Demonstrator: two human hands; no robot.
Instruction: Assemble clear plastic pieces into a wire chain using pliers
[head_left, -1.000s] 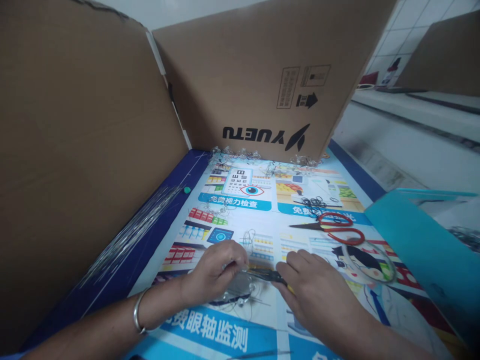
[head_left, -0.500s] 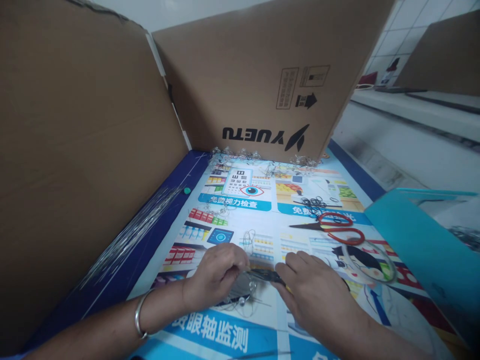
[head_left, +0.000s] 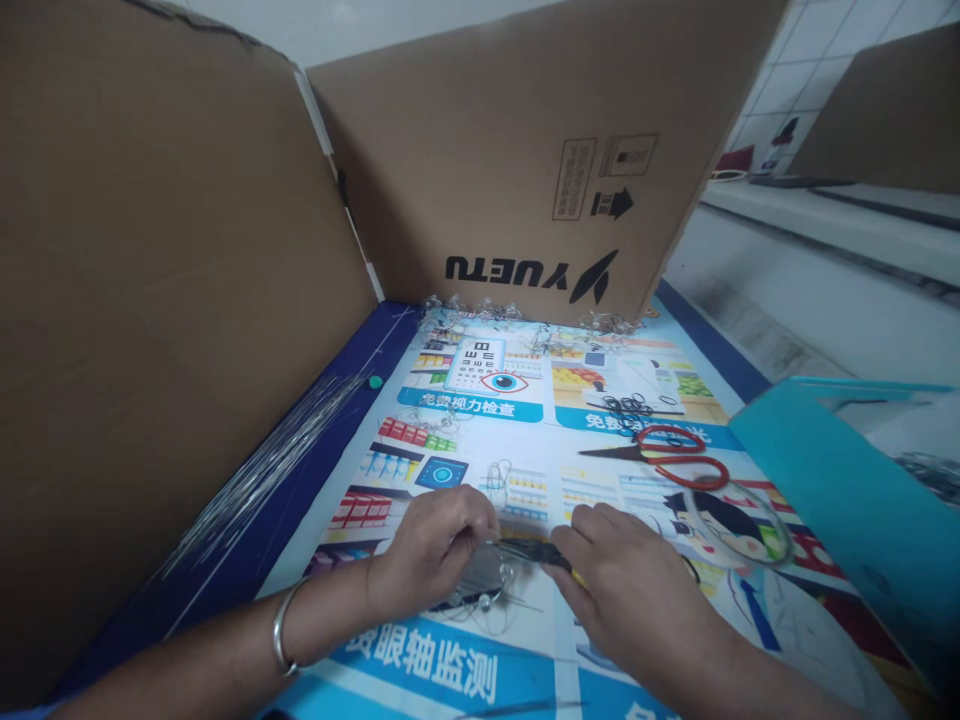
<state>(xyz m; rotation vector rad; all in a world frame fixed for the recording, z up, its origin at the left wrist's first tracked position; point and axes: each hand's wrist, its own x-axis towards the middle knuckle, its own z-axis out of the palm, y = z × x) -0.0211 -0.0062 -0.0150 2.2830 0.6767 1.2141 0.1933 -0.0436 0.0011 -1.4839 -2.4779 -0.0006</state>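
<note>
My left hand (head_left: 435,552) is pinched shut on a small piece of thin wire with clear beads (head_left: 484,590), low in the middle of the view. A silver bangle (head_left: 282,628) circles its wrist. My right hand (head_left: 637,590) is curled around dark pliers (head_left: 534,552) with a yellow handle. The pliers' tips meet the wire piece just right of my left fingers. Both hands rest on a printed poster mat (head_left: 480,410) with blue bands and Chinese text.
Red-handled scissors (head_left: 660,450) and black rings (head_left: 626,408) lie to the right. A wire hoop (head_left: 739,520) lies below them. Straight silver wires (head_left: 270,465) lie along the left. Cardboard walls (head_left: 525,150) stand left and behind. A turquoise box (head_left: 847,500) sits at right.
Both hands stay in almost the same place. My left fingers have shifted slightly on the wire piece, and the view has dipped a little.
</note>
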